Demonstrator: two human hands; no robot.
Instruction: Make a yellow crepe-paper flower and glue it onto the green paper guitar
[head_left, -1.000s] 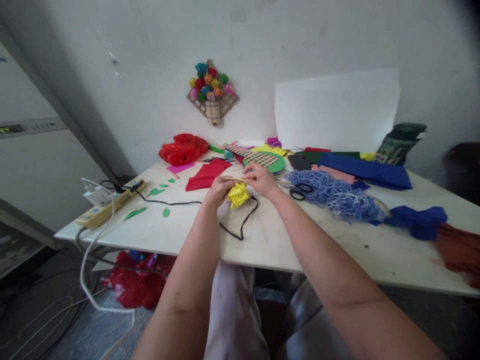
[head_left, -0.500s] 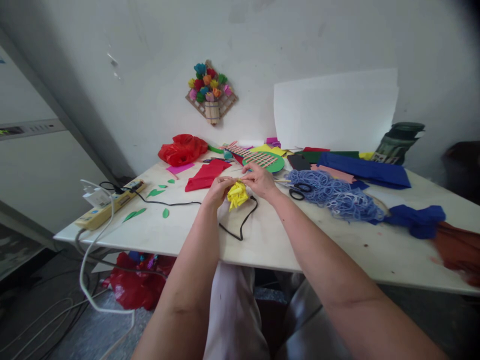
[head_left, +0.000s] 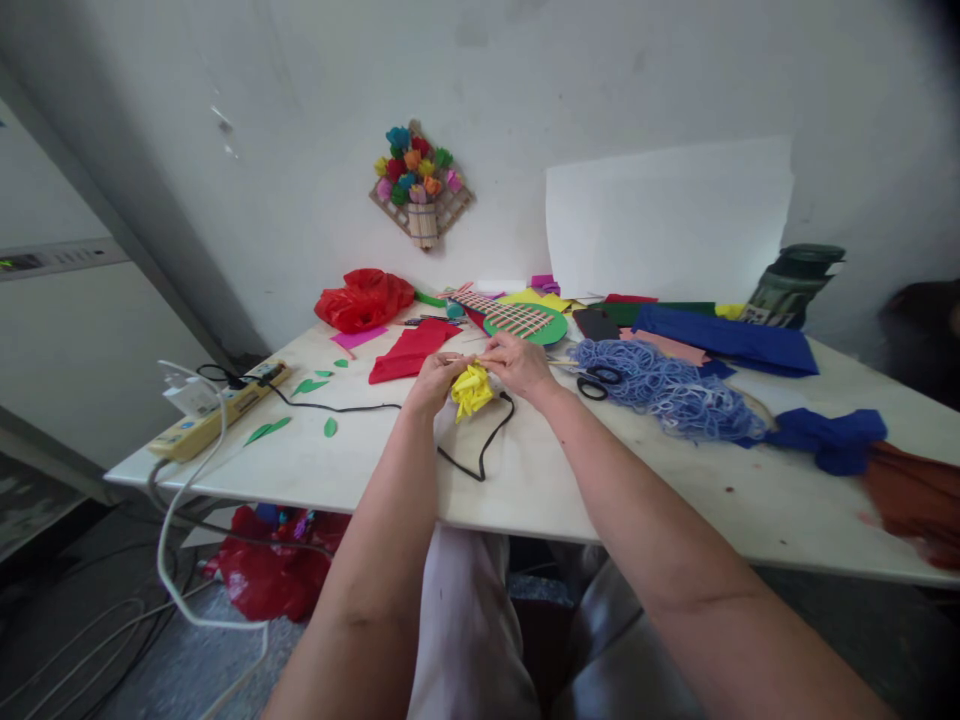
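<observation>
A ruffled yellow paper flower (head_left: pixel 472 393) hangs just over the table, its petals pointing down toward me. My left hand (head_left: pixel 437 382) is closed in a pinch at the flower's upper left. From the other side, my right hand (head_left: pixel 519 366) pinches at the flower's far end, its fingertips close to those of the left. A thin pale stick runs between the fingertips, partly hidden by them. Behind the flower, a black cable (head_left: pixel 482 462) loops on the tabletop.
Black-handled scissors (head_left: pixel 598 381) and tangled blue yarn (head_left: pixel 667 390) lie at right. A woven stick piece on a green disc (head_left: pixel 553 328) is at the back. Red paper (head_left: pixel 409 350), green paper leaves (head_left: pixel 330 427) and a power strip (head_left: pixel 225 408) are at left.
The fingers of my right hand have lowered and closed in around the flower's far end. My left hand and the flower stay nearly in place.
</observation>
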